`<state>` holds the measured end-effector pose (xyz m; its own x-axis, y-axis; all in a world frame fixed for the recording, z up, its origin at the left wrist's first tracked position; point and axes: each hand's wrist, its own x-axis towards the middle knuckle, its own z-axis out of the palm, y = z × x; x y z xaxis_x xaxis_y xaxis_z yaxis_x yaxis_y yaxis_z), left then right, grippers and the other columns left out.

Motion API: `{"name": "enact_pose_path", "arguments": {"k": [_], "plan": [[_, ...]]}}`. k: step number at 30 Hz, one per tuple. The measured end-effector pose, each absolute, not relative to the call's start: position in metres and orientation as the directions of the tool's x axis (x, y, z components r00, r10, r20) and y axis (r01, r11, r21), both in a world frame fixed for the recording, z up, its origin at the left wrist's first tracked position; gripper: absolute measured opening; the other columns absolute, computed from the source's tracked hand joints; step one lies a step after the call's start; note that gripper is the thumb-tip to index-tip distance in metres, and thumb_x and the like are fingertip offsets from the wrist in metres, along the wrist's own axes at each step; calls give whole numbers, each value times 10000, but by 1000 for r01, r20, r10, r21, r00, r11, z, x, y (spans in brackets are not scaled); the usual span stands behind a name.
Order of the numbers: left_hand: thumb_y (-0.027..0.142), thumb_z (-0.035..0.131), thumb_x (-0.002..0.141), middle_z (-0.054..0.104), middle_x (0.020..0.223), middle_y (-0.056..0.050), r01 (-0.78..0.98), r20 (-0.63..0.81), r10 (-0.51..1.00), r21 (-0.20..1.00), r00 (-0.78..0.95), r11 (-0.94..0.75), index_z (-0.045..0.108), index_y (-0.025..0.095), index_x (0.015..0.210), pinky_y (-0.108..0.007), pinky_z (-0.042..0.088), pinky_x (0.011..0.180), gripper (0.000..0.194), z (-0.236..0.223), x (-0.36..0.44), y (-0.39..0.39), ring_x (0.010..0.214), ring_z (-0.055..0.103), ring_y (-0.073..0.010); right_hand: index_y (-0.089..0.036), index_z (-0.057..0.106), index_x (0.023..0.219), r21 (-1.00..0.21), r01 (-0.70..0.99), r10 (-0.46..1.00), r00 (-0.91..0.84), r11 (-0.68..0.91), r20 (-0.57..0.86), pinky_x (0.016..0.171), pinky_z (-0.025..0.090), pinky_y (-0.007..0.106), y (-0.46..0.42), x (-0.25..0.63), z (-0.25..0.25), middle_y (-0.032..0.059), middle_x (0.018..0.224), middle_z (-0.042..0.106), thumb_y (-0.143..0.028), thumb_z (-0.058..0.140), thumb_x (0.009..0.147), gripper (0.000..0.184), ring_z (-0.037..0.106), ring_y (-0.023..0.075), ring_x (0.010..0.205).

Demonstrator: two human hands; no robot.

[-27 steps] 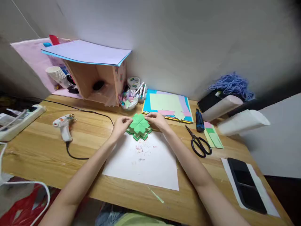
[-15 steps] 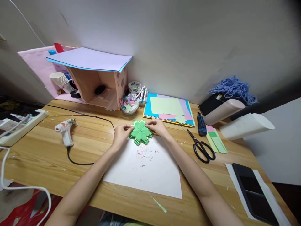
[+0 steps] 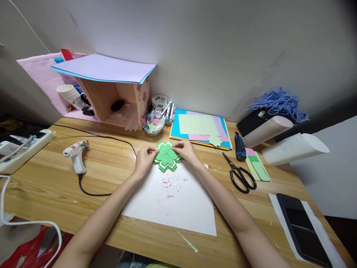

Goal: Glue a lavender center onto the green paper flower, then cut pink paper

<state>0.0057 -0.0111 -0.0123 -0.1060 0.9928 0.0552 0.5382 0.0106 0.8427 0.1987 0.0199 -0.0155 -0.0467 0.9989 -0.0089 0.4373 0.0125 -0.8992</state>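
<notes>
In the head view, your left hand [image 3: 144,160] pinches the layered green paper flower [image 3: 167,156] at ten o'clock, your right hand [image 3: 186,152] at two, thumbs and fingers nearly closed; it's at the white sheet's [image 3: 178,212] twelve-o'clock end.

green flower [image 3: 167,155] partly behind fingers [image 3: 179,146], power strip [image 3: 41,139] cropped left, markings [image 3: 166,184] unreadable

Craft desk [image 3: 47,186]: glue gun [image 3: 79,163], scissors [image 3: 237,171]

Two-tone green paper flower [image 3: 167,155], red-flecked white sheet [image 3: 175,203], blue yarn [image 3: 280,105], black-handled scissors [image 3: 237,171]
</notes>
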Motion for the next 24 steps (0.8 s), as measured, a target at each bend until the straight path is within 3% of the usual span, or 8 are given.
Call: {"name": "enact_pose_path", "arguments": {"k": [13, 16, 19, 22, 24], "plan": [[394, 590, 716, 591, 616, 6, 658, 90, 994, 753, -59, -29, 602, 171, 787, -231, 371, 535, 235, -14, 3, -9, 592, 553, -143, -150, 662, 704, -878, 478, 999, -2, 29, 32, 611, 469, 245, 16, 197, -15, 45, 737, 686, -221, 644, 638, 99, 612, 147, 643], [357, 581, 745, 607, 739, -23, 702, 212, 977, 699, -22, -136, 601, 179, 843, -257, 408, 626, 204, -7, 3, -13, 713, 564, -165, -148, 658, 710, -874, 484, 999, 13, 24, 35, 595, 468, 249, 19, 205, -11, 46, 719, 681, -245, 624, 663, 113, 612, 155, 639], [327, 530, 799, 603, 917, -54, 729, 342, 931, 604, 128, -322, 617, 208, 916, -309, 407, 787, 188, 4, 7, -21, 896, 539, -197, -145, 653, 736, -870, 492, 998, 36, 33, 59, 622, 471, 264, 19, 218, 1, 52, 728, 675, -267, 583, 709, 143, 612, 165, 670], [327, 459, 847, 567, 1119, -58, 693, 310, 878, 539, 365, -478, 585, 244, 1072, -341, 362, 917, 271, 12, 11, -29, 1062, 487, -210, -159, 659, 782, -851, 510, 991, -18, 125, 134, 721, 469, 286, 10, 228, 14, 57, 810, 677, -273, 541, 763, 165, 612, 176, 774], [319, 418, 865, 501, 1245, -52, 671, 261, 843, 514, 470, -534, 512, 253, 1186, -359, 318, 983, 341, 13, 12, -33, 1155, 431, -210, -177, 664, 867, -787, 542, 955, -177, 295, 237, 801, 456, 313, -1, 229, 18, 62, 919, 672, -253, 487, 814, 200, 603, 182, 872]]}}
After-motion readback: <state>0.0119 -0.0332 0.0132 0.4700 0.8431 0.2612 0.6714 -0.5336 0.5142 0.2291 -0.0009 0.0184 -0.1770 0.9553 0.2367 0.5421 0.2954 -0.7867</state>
